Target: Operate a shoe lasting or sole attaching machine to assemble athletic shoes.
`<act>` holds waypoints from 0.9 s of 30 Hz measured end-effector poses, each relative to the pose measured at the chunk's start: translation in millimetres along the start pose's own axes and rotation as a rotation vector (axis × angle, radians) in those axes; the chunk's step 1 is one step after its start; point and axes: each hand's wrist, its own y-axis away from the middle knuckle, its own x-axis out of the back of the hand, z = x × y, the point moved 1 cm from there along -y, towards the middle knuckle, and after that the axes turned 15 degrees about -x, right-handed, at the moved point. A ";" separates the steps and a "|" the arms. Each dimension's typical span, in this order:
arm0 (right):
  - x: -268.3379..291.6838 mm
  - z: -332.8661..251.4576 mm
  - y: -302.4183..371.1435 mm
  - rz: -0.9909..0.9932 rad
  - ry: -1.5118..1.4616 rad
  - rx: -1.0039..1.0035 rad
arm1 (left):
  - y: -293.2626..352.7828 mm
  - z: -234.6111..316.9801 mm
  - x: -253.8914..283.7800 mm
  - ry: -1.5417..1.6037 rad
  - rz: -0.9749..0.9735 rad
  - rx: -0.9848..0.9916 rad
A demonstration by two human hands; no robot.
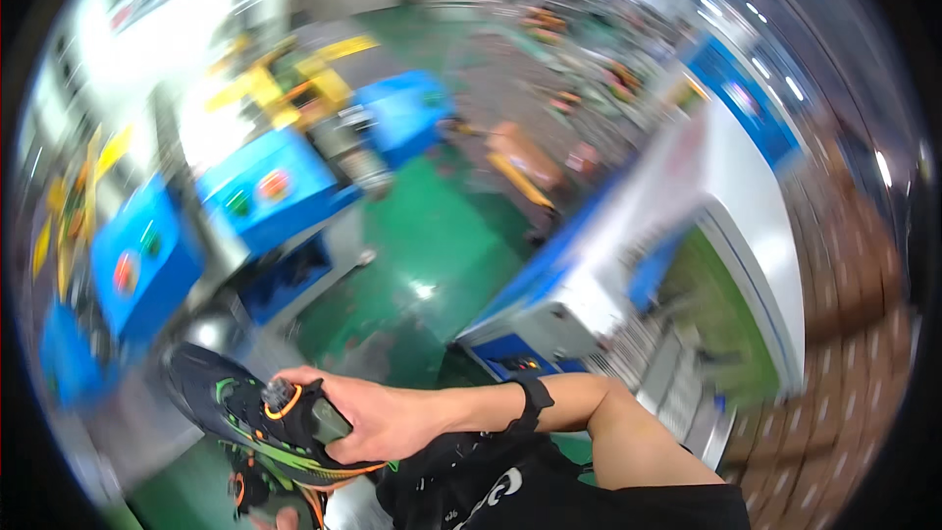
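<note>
My right hand (383, 420) is closed round the heel and collar of a black sneaker (221, 400) with green and orange trim. The sneaker lies level, toe pointing left, above a grey metal surface by the blue control boxes. A black band (533, 402) sits on my right wrist. Low in the picture, below that sneaker, is a second dark sneaker (253, 484) with orange edging. Fingers of my left hand (285, 518) show at its heel end, closed on it; the rest of this hand is cut off by the lower edge.
Blue control boxes (270, 186) with red and green buttons line a machine at left. A white and blue machine (677, 196) with rollers (653, 373) stands at right, beside stacked brown cartons (834, 402). Green floor (412, 236) runs between. Much of the background is blurred.
</note>
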 end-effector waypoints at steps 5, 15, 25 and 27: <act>43.6 29.7 218.4 0.520 -0.139 0.258 | 31.9 6.8 -148.6 0.178 -0.715 0.269; -78.6 156.2 508.4 2.262 -0.231 -0.595 | 221.9 -34.3 -378.3 -0.006 -1.526 0.996; -14.9 193.6 541.7 2.557 -0.044 -0.411 | 320.6 -134.2 -466.2 -0.438 -1.944 -0.188; -17.6 178.4 522.9 2.772 0.139 -0.167 | 301.9 -119.1 -425.1 -0.133 -1.880 -0.218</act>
